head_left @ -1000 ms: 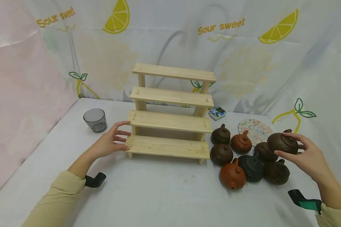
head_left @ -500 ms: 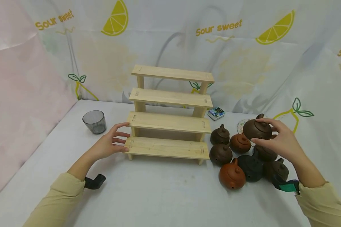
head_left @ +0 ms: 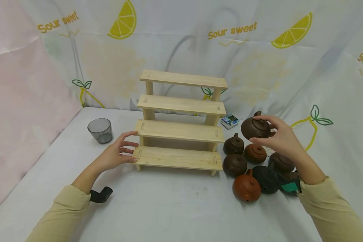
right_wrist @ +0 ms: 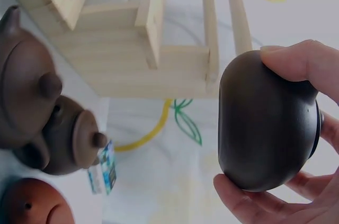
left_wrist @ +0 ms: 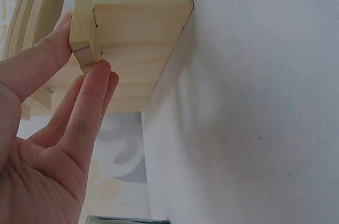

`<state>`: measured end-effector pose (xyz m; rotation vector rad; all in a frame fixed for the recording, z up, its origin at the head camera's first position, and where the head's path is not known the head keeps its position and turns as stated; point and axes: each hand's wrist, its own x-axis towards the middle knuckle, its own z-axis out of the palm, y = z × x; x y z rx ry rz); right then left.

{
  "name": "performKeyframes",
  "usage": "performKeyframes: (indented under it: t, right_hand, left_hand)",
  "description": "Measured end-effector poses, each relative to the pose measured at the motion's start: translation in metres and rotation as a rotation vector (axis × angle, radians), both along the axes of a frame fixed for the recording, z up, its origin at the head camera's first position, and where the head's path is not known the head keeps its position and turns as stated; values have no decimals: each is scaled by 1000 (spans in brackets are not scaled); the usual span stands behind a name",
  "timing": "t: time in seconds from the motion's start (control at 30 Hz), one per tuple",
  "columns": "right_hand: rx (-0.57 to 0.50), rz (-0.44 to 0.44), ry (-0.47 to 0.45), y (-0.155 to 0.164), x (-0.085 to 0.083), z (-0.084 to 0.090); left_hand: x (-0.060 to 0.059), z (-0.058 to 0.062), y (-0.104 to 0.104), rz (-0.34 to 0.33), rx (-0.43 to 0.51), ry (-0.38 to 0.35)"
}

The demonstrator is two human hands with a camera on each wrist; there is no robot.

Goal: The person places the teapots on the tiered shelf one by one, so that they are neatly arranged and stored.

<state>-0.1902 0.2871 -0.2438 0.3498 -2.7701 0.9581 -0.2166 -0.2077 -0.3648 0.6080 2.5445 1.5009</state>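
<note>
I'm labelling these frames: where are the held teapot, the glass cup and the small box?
held teapot [head_left: 254,129], head view, on its brown body.
glass cup [head_left: 100,130], head view, on its side wall.
small box [head_left: 231,121], head view, on its top face.

it looked like a makeshift recording corner rather than a lived-in room. a white cloth covered the table [head_left: 169,201], and printed sheets [head_left: 260,50] with lemon slices and the words "sour sweet" hung as walls behind and to the sides. the props were few: a stepped wooden shelf [head_left: 181,131], a cluster of small clay teapots [head_left: 248,168], a grey cup [head_left: 100,130], a small box [head_left: 231,121].
</note>
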Motion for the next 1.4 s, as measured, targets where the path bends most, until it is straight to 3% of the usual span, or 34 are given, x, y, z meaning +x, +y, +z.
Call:
performKeyframes:
  t: [0.37, 0.6, 1.4]
  right_hand:
    - [-24, 79, 25, -27, -24, 12]
    - [-10, 75, 27, -47, -39, 22]
    - [-146, 264, 7, -129, -88, 53]
  left_hand:
    - [2, 1, 1, 10, -5, -8]
    - [2, 1, 1, 6, -1, -5]
    - [1, -1, 1, 5, 10, 3]
